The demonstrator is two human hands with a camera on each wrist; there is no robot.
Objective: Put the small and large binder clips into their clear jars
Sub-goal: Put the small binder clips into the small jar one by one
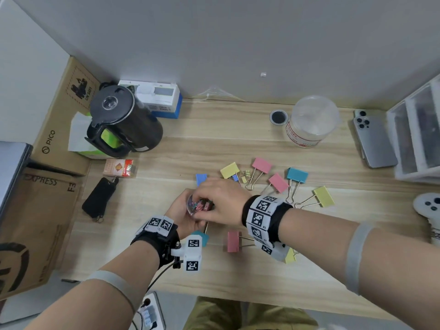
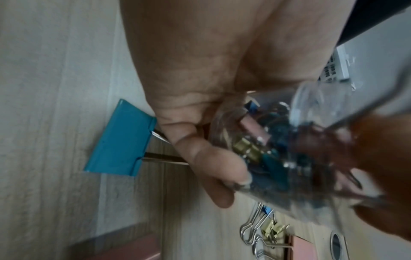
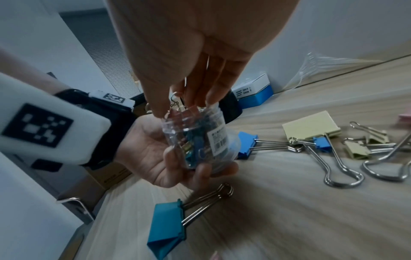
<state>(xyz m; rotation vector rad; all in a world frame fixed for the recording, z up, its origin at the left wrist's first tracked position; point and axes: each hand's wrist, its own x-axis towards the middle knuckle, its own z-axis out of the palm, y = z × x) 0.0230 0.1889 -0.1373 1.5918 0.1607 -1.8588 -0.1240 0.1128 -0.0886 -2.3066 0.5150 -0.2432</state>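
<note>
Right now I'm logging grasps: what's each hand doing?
Left hand: holding the small clear jar.
Right hand: pinching small clips at the jar's mouth.

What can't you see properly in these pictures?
- How many small clips are in the small jar: tangled together in the right wrist view, smeared in the left wrist view, covered by the right hand in the head view.
- What the right fingers pinch: only wire loops show.
- The big jar: too cloudy to see inside from the head view.
- The left hand: mostly hidden under the right hand there.
</note>
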